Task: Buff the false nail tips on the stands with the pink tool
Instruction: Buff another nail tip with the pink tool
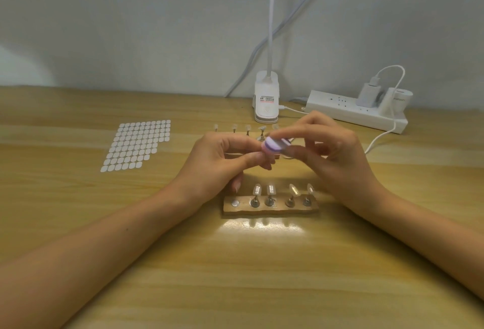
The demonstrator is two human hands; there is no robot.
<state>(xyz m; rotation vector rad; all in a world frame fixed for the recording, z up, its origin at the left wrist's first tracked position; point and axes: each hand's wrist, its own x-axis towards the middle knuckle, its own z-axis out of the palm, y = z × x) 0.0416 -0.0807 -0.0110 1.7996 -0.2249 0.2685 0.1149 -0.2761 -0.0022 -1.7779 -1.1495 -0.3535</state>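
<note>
My right hand (330, 153) pinches the pink and purple buffing tool (352, 145) above the middle of the table. My left hand (222, 158) curls its fingers round something small right under the tool's end; the hand hides what it is. Below both hands lies a wooden holder (271, 209) with several false nail tips on stands (271, 192); its leftmost spot (235, 202) shows a bare metal disc. A second row of nail tips on stands (247, 129) is behind my hands, partly hidden.
A sheet of white adhesive tabs (137, 144) lies to the left. At the back stand a white clip lamp base (265, 103) and a white power strip (356, 114) with a charger and cable (379, 137) trailing right.
</note>
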